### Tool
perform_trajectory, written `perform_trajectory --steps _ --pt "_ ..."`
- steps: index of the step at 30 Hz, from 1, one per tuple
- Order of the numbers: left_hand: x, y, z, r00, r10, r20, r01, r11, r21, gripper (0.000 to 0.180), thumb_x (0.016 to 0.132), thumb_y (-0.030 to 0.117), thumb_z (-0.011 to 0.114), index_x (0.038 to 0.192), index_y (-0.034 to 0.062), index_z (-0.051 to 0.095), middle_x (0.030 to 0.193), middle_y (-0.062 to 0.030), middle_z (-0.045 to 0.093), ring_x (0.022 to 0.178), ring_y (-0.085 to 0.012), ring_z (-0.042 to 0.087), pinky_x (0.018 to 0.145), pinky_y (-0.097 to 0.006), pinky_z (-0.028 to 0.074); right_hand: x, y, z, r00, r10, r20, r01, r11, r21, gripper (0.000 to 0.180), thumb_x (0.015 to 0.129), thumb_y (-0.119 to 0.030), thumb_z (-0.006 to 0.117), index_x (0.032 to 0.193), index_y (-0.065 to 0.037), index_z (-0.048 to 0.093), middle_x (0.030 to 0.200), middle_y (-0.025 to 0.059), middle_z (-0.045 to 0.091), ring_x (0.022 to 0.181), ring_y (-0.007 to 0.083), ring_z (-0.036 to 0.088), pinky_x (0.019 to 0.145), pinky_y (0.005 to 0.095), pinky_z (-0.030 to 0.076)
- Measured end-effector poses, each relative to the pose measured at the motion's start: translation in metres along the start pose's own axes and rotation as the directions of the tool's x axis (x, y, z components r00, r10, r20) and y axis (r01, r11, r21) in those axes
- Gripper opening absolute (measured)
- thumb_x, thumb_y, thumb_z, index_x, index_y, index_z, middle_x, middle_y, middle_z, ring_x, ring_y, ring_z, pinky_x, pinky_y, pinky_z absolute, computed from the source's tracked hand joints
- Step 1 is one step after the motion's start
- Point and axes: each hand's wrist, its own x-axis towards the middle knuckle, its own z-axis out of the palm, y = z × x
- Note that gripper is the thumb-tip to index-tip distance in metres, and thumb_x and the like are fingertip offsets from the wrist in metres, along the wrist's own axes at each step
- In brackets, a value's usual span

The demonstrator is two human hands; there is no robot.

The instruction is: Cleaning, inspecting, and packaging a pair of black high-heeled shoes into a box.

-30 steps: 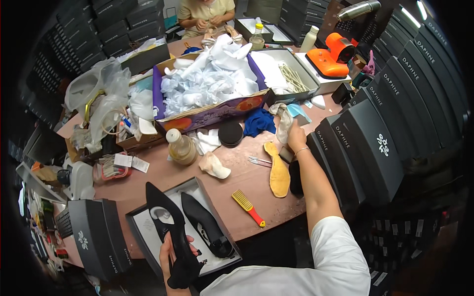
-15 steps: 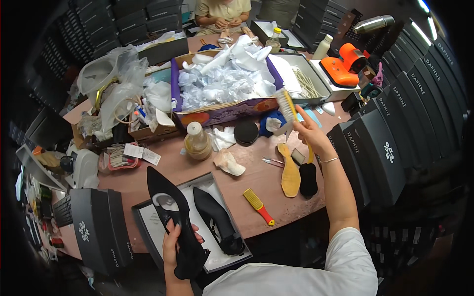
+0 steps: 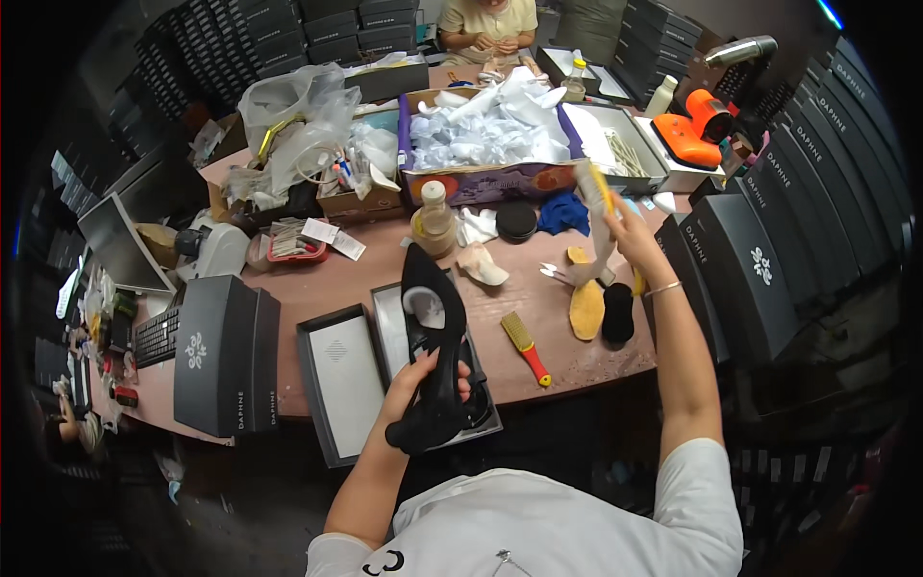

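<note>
My left hand (image 3: pixel 430 377) is closed round a black pointed shoe (image 3: pixel 442 344), holding it toe away from me with its pale lining showing. Under it stands an open shoe box (image 3: pixel 388 313) with its white-lined lid (image 3: pixel 338 389) alongside. The other black shoe in the box is mostly hidden by the held one. Over the right of the table, my right hand (image 3: pixel 636 242) grips a brush (image 3: pixel 593 192) with pale bristles and a yellow back, blurred by motion. Beneath that hand lie a yellow sole-shaped piece (image 3: pixel 586 313) and a black oval pad (image 3: pixel 618 313).
A yellow brush with a red handle (image 3: pixel 526 348) lies mid-table. Behind are a glass bottle (image 3: pixel 434 231), a black round tin (image 3: pixel 516 223), a blue cloth (image 3: pixel 564 213) and a purple carton (image 3: pixel 481 183) of crumpled paper. Dark shoe boxes (image 3: pixel 745 264) stack up right. A person sits opposite.
The whole view has shifted. My left hand has brought the shoe rightward over the box, covering the second shoe. My right hand still holds the brush, now blurred.
</note>
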Motion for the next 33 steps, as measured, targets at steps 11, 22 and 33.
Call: perform_trajectory --steps 11,22,33 --pt "0.04 0.011 0.046 0.997 -0.02 0.081 0.01 0.991 0.13 0.04 0.098 0.035 0.051 0.11 -0.0019 0.059 0.083 -0.0131 0.068 0.072 -0.0193 0.069 0.067 -0.029 0.058 -0.073 -0.084 -0.009 0.983 -0.066 0.169 -0.051 0.794 0.606 0.036 0.101 -0.035 0.047 0.125 -0.01 0.051 0.072 -0.0002 0.05 0.047 0.0044 0.04 0.039 0.0209 0.03" --pt "-0.03 -0.019 0.02 0.986 -0.165 -0.027 0.166 0.952 0.256 0.03 0.097 0.033 0.053 0.11 0.0063 0.051 0.077 -0.0081 0.058 0.061 -0.0139 0.062 0.056 -0.028 0.055 -0.16 -0.09 0.008 0.735 -0.567 0.372 0.677 0.633 -0.374 0.03 0.09 -0.016 0.05 0.119 -0.015 0.059 0.073 0.0051 0.059 0.057 0.0203 0.059 0.049 0.0347 0.047" --pt "-0.058 -0.002 -0.003 0.987 0.158 -0.001 -0.04 0.262 0.964 0.031 0.095 0.023 0.056 0.113 -0.0023 0.053 0.085 -0.0074 0.063 0.075 -0.0185 0.064 0.069 -0.033 0.051 -0.156 -0.117 0.03 0.622 -0.505 0.599 0.781 0.448 -0.434 0.05 0.087 -0.016 0.056 0.135 -0.013 0.045 0.083 0.0114 0.061 0.065 0.0239 0.066 0.053 0.0358 0.052"
